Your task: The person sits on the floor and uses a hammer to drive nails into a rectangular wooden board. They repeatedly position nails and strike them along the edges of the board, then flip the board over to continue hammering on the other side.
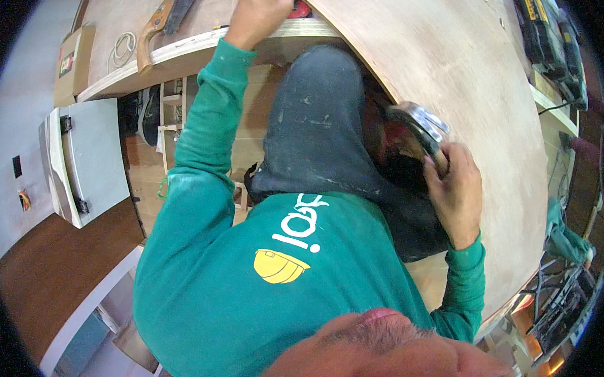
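My right hand (456,194) grips a claw hammer (417,123) by its handle, close below the metal head. The hammer is over the edge of a large pale plywood sheet (496,160). At the top of the view my left hand (262,15) is bent closed near the sheet's upper left edge. Its fingertips run out of the picture, so what they hold is hidden. Just beside those fingers a red object (299,11) shows in part. My knee in dark trousers (318,100) is bent between the plywood and a bench edge (195,53).
On the bench lie a wooden-handled saw (155,30) and a coil of thin cord (122,49). A cardboard box (74,67) stands at its left end. A white cabinet (95,160) is farther left. Dark tool cases (541,30) are at the upper right.
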`<state>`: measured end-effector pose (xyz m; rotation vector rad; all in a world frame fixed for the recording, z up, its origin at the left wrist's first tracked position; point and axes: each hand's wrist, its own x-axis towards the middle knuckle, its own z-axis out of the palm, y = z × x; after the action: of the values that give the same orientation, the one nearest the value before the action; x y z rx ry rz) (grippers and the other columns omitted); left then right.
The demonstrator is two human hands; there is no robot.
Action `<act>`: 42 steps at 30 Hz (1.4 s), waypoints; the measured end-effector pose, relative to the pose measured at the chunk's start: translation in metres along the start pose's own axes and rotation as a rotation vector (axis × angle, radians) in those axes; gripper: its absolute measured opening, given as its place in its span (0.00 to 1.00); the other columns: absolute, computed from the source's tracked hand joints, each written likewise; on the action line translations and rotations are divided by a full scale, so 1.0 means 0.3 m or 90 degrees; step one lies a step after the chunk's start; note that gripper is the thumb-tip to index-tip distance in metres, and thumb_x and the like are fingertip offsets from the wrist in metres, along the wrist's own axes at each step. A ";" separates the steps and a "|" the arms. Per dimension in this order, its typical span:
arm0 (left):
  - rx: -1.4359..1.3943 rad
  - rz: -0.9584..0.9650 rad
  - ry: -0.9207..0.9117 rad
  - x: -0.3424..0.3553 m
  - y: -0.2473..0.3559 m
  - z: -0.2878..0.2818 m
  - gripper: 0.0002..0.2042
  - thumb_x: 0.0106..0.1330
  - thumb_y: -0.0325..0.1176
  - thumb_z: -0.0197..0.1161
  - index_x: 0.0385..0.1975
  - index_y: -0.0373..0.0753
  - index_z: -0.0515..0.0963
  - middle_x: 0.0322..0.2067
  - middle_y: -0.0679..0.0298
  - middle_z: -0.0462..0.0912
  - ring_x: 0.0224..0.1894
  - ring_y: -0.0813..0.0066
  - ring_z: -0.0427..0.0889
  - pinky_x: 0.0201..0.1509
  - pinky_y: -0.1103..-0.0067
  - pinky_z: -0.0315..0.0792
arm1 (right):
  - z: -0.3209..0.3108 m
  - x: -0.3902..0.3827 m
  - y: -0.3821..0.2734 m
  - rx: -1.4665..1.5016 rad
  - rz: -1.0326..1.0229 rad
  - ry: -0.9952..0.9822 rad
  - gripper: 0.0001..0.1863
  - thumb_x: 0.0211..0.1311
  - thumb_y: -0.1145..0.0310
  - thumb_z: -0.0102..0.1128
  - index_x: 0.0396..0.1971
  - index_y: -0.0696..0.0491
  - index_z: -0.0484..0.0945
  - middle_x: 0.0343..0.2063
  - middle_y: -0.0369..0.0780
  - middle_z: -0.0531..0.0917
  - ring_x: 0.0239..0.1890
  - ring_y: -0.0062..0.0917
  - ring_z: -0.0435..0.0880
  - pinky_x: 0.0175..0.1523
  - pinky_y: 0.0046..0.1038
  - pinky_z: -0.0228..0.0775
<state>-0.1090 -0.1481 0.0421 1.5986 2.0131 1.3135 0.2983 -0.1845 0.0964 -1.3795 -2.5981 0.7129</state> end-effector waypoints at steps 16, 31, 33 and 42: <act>0.056 0.112 -0.073 -0.093 0.138 0.058 0.07 0.68 0.30 0.65 0.35 0.31 0.84 0.32 0.49 0.84 0.36 0.54 0.84 0.42 0.67 0.76 | -0.055 -0.123 0.084 0.001 0.098 -0.025 0.12 0.60 0.72 0.70 0.34 0.59 0.73 0.33 0.52 0.78 0.36 0.51 0.79 0.40 0.45 0.70; 0.107 0.207 0.053 -0.150 0.195 0.070 0.03 0.68 0.24 0.62 0.36 0.32 0.82 0.32 0.49 0.82 0.36 0.46 0.82 0.41 0.64 0.76 | -0.109 -0.084 0.052 0.129 0.109 -0.049 0.16 0.57 0.68 0.75 0.33 0.59 0.74 0.29 0.52 0.78 0.33 0.49 0.78 0.38 0.43 0.69; 0.128 0.248 0.050 -0.125 0.204 0.055 0.04 0.68 0.24 0.61 0.36 0.32 0.82 0.31 0.50 0.82 0.35 0.46 0.82 0.39 0.64 0.76 | -0.119 -0.061 0.060 0.078 0.072 -0.063 0.16 0.58 0.68 0.73 0.34 0.59 0.74 0.29 0.52 0.78 0.33 0.51 0.78 0.38 0.43 0.69; 0.060 0.182 0.027 -0.156 0.150 0.058 0.04 0.66 0.21 0.63 0.37 0.31 0.82 0.35 0.50 0.83 0.41 0.48 0.84 0.46 0.65 0.77 | -0.123 -0.017 0.064 0.056 0.098 -0.170 0.15 0.58 0.69 0.73 0.31 0.60 0.74 0.26 0.54 0.78 0.30 0.53 0.76 0.36 0.43 0.68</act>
<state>-0.0513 -0.1810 0.0518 1.9781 1.9518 1.3745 0.3273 -0.1666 0.1208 -1.5662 -2.6342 1.0896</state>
